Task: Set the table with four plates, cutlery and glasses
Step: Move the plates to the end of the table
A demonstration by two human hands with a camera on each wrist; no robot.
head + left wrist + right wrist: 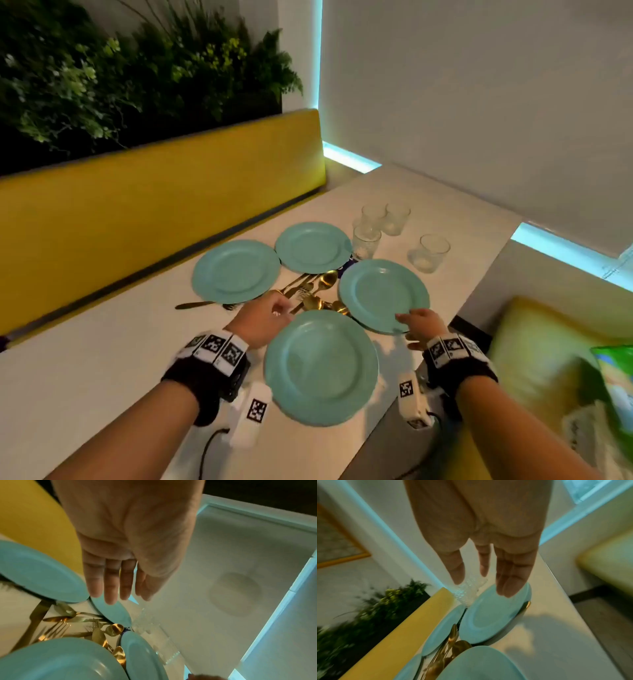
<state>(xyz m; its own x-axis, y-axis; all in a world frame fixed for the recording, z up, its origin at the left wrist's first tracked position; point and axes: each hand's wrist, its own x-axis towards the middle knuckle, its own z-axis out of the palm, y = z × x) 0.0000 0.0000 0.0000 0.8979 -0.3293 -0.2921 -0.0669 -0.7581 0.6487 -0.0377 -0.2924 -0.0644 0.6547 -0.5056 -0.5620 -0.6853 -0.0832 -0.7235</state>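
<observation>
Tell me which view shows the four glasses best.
Head view: all four glasses stand clear and separate at the table's far end, beyond the plates. The left wrist view catches only blurred glass past the fingers; the right wrist view shows an indistinct glassy patch.

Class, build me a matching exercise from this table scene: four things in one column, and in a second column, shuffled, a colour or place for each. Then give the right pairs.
Things
1. plates
2. spoons
3. glasses
4. bench back

Descriptions
A. clear, at the far side of the table
B. yellow
C. teal, four laid flat
D. gold, heaped between the plates

Pairs: 1-C, 2-D, 3-A, 4-B
</observation>
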